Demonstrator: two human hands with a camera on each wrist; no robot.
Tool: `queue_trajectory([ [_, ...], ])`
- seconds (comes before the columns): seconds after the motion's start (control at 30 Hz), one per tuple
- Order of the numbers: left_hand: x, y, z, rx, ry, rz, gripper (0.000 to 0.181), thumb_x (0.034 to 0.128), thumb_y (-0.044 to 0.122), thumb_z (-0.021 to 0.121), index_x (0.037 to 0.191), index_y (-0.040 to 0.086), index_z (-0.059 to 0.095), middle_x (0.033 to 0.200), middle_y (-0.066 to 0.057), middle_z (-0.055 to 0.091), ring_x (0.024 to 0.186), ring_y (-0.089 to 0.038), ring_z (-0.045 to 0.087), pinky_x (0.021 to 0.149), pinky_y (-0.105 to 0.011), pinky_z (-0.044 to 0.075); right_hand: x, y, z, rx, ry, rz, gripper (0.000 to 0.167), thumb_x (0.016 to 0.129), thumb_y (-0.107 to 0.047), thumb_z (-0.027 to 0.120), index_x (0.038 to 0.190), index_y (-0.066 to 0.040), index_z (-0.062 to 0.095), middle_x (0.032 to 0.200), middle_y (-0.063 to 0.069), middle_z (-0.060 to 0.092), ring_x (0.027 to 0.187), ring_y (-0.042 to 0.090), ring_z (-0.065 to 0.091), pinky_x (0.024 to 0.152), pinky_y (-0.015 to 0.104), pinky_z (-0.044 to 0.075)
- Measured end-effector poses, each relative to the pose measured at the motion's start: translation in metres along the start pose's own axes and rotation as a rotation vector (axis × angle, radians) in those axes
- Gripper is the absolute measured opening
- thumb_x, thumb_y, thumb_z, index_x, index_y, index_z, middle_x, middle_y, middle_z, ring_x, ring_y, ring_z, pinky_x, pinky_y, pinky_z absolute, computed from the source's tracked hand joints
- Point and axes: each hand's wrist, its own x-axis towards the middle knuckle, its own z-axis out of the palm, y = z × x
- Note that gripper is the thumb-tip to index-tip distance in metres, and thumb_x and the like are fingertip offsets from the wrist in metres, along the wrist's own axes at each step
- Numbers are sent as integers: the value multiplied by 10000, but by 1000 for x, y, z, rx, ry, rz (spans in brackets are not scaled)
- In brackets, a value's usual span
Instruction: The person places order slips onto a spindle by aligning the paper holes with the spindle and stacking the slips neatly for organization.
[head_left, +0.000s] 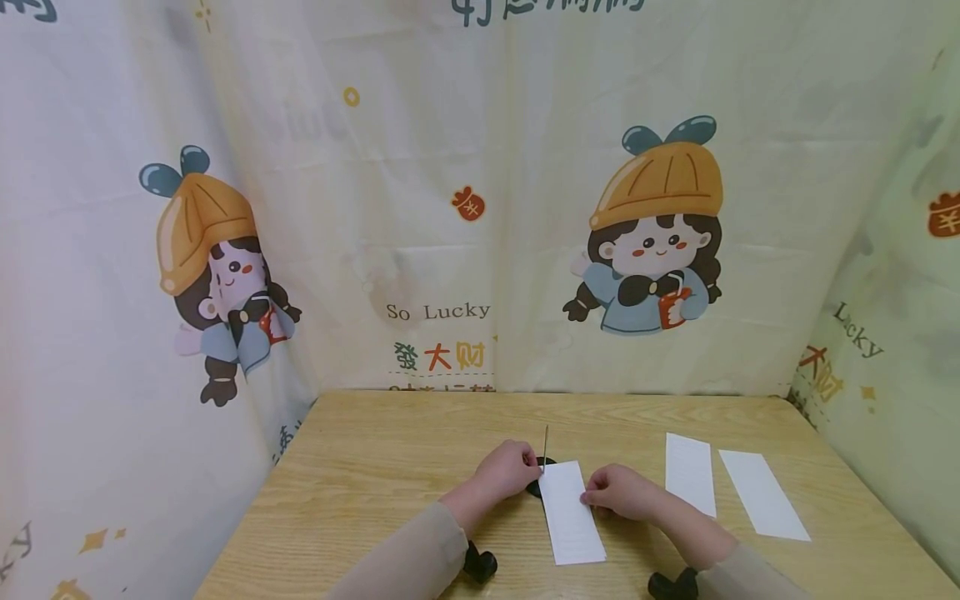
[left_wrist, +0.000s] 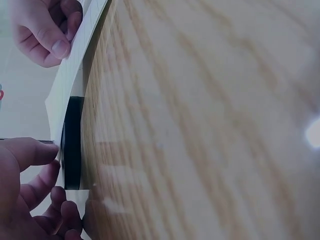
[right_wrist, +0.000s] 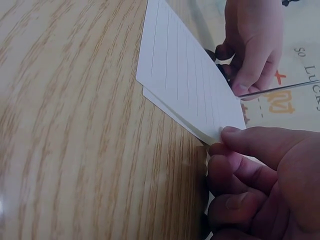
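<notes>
A white lined paper slip (head_left: 572, 517) lies slanted over the round black base (head_left: 542, 487) of a spike holder. Its thin upright metal spike (head_left: 546, 446) rises at the slip's far left corner. By that corner, my left hand (head_left: 508, 467) pinches the slip's edge between thumb and finger, close beside the spike. On the opposite long edge, my right hand (head_left: 621, 492) pinches the paper between thumb and index finger. The right wrist view shows a second white layer (right_wrist: 167, 110) just under the slip. Whether the spike passes through the paper is hard to see.
Two more white paper slips, one nearer (head_left: 691, 475) and one farther right (head_left: 763, 495), lie flat on the wooden table (head_left: 360, 467). A printed cloth (head_left: 420, 250) hangs behind and at both sides. Black wrist-camera mounts (head_left: 480, 563) sit beneath the forearms.
</notes>
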Motion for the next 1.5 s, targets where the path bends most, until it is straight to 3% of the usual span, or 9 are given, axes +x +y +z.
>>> queue_trajectory([
  [0.37, 0, -2, 1, -17, 2, -4, 191, 894, 277, 735, 838, 158, 596, 786, 30, 540, 685, -147, 499, 610, -307, 417, -1, -3, 0, -39, 20, 19, 222, 926, -220, 698, 749, -109, 626, 630, -2, 557, 567, 140, 464, 544, 279, 369],
  [0.77, -1, -11, 0, -104, -15, 6, 245, 885, 286, 745, 1020, 126, 617, 894, 18, 573, 793, -160, 523, 760, -363, 462, -3, -2, -1, -33, 53, 25, 227, 943, -267, 674, 780, -116, 624, 642, 4, 566, 554, 138, 452, 529, 278, 363],
  [1.0, -5, -13, -3, -117, -35, 15, 287, 865, 275, 767, 1057, 123, 617, 886, 31, 569, 787, -150, 525, 760, -360, 466, -7, -2, -6, -2, 72, -13, 205, 945, -249, 670, 820, -91, 628, 669, 19, 579, 586, 157, 475, 532, 291, 388],
  [1.3, -8, -16, -7, -123, -66, 61, 333, 843, 230, 797, 1089, 106, 609, 866, 38, 556, 766, -137, 513, 725, -324, 444, -11, 12, -21, 14, 71, -50, 164, 935, -268, 684, 938, -108, 646, 741, 32, 604, 661, 182, 538, 567, 302, 429],
  [1.5, -12, -15, -12, -111, -75, 71, 392, 836, 237, 805, 1144, 89, 615, 858, 48, 557, 763, -130, 514, 732, -319, 446, -16, 22, -39, -47, 116, -75, 254, 916, -288, 708, 1071, -92, 660, 807, 26, 599, 713, 176, 540, 619, 321, 432],
])
